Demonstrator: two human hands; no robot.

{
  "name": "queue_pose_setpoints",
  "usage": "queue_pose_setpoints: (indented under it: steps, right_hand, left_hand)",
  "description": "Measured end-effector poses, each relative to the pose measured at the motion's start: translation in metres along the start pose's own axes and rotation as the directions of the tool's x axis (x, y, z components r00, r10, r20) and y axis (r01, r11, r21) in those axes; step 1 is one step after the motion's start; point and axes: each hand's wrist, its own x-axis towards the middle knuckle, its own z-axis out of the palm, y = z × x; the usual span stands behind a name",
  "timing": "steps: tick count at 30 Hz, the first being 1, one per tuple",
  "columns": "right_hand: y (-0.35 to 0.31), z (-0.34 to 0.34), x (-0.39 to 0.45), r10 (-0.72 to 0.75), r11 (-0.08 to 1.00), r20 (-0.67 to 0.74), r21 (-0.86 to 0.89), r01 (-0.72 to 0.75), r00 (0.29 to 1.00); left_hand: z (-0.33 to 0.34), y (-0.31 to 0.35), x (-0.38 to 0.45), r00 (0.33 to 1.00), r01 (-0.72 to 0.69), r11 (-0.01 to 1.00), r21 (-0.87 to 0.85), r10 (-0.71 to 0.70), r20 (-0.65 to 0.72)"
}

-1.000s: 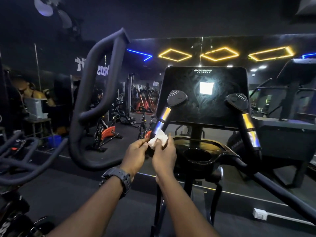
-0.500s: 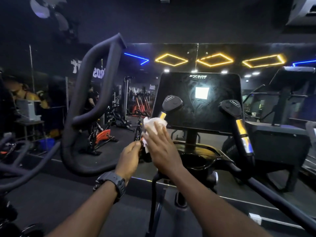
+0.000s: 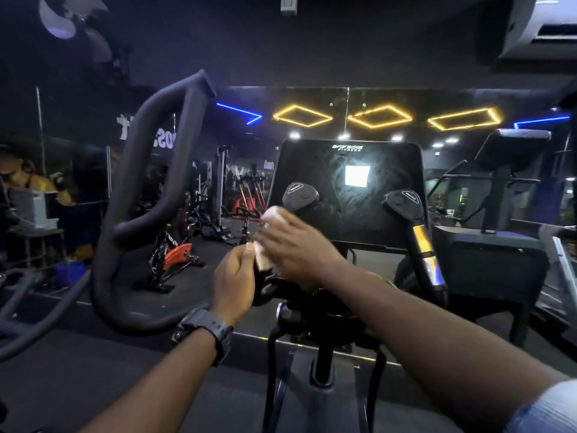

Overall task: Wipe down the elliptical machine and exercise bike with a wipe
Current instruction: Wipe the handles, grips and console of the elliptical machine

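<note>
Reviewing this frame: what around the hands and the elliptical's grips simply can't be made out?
- Head view: the left short black grip's shaft is hidden behind the right hand and the white wipe.
- Whether the left hand pinches the wipe's lower end: motion blur.
- The black cup-holder tray: covered by the right forearm.
- The dark console screen: glare hides any display.

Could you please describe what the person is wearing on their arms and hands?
The left hand is bare, with a chunky dark digital watch on its wrist. The right hand is bare too; a light-coloured sleeve edge shows high on that arm.
</note>
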Motion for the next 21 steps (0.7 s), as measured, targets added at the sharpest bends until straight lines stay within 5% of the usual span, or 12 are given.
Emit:
queue_pose_setpoints:
  steps: [4,6,12,16,19,21]
  right_hand:
    - [0.040,-0.013,0.008,0.430,0.895,-0.020,0.141,-0.423,0.903]
    - [0.035,-0.016,0.007,0.536,0.820,0.010,0.232,-0.523,0.844]
    - [0.028,-0.004,-0.013,0.222,0.975,-0.065,0.007,-0.222,0.973]
    - [0.041,-0.010,0.000,0.424,0.901,-0.022,0.108,-0.420,0.905]
    - [0.026,-0.001,-0.003,0.311,0.950,-0.052,0.053,-0.309,0.949]
    - [0.026,0.001,0.000,0.404,0.902,-0.102,0.208,-0.377,0.909]
  left_hand:
    - [0.002,0.008,0.001,0.992,-0.101,0.994,0.044,0.097,0.079]
    - [0.006,0.015,-0.002,0.992,-0.106,0.993,0.057,0.101,0.078]
    - [0.005,0.030,-0.005,0.994,-0.098,0.992,0.078,0.094,0.057]
    - [0.005,0.029,-0.003,0.990,-0.115,0.988,0.102,0.106,0.093]
    - [0.007,0.026,-0.001,0.984,-0.158,0.981,0.109,0.148,0.101]
    - [0.006,0.023,0.002,0.979,-0.186,0.973,0.137,0.171,0.112]
